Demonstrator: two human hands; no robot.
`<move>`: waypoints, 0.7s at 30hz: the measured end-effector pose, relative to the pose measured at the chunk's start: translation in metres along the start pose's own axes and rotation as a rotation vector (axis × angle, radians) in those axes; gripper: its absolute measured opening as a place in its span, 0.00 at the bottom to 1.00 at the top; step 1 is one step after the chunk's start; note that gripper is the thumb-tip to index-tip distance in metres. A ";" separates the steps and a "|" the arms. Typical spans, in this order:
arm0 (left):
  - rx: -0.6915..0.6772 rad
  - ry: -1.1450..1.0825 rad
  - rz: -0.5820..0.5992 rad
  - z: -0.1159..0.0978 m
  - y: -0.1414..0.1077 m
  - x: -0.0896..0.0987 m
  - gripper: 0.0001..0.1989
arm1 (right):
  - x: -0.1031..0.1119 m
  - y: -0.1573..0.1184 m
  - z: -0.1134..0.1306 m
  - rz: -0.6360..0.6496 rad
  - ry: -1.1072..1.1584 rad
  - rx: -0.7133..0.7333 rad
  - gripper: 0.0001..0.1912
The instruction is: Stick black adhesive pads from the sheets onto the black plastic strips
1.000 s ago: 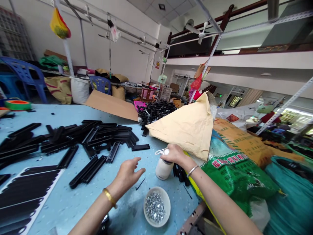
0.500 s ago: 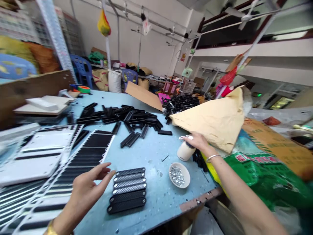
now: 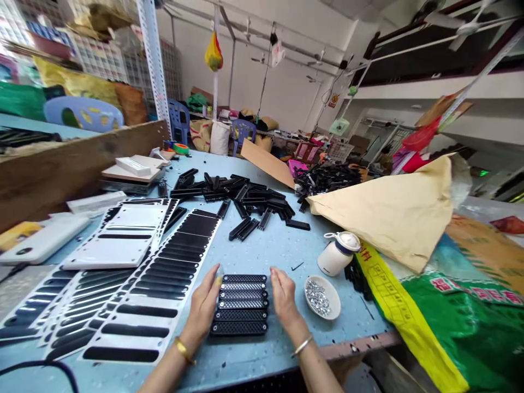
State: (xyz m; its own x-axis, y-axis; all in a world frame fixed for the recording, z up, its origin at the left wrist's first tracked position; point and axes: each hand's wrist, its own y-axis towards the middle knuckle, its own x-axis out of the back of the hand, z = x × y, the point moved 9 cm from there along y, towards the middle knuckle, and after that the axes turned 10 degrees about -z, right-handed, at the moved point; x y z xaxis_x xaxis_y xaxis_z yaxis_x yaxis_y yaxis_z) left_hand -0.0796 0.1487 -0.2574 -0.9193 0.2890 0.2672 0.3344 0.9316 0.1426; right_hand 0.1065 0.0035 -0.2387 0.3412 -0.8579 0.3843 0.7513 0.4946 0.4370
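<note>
Several black textured bars (image 3: 241, 315), with a round silver piece at the ends, lie side by side in a row on the blue table. My left hand (image 3: 204, 300) is upright along their left ends, fingers stretched out, close to or touching them. Facing it, my right hand (image 3: 285, 299) stands at the right ends with straight fingers and a small gap to the bars. Neither hand is wrapped around anything. To the right are a white bowl (image 3: 336, 307) of small silver metal pieces and a white lidded jar (image 3: 333, 262).
Sheets of black strips (image 3: 159, 284) cover the left side, a white panel (image 3: 118, 245) on top. Behind lies a heap of loose black parts (image 3: 241, 196). Brown paper (image 3: 388, 207) and a green-yellow sack (image 3: 442, 316) border the right. A wooden board (image 3: 82, 158) edges the left.
My right hand has let go of the white jar and come back to the right side of the bars. My left hand has moved in against their left ends. The view has turned left.
</note>
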 end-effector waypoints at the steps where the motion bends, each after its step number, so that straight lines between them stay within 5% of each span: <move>1: 0.004 -0.004 -0.001 0.003 -0.001 -0.005 0.33 | -0.005 -0.004 -0.005 -0.029 0.018 -0.024 0.31; 15: -0.047 -0.003 0.007 0.004 -0.012 -0.012 0.26 | -0.013 -0.017 -0.037 -0.079 0.126 -0.233 0.29; 18: -0.108 0.049 0.009 -0.005 -0.018 0.003 0.24 | -0.002 -0.016 -0.044 -0.082 0.137 -0.274 0.30; 21: -0.219 0.119 0.001 -0.013 -0.030 0.045 0.20 | 0.015 -0.018 -0.030 -0.083 0.109 -0.238 0.26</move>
State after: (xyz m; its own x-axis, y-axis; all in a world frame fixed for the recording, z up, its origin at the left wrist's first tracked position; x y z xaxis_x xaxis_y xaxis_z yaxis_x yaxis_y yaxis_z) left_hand -0.1281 0.1313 -0.2371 -0.8921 0.2502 0.3763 0.3847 0.8575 0.3417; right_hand 0.1150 -0.0223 -0.2648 0.3218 -0.9105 0.2597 0.8864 0.3861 0.2553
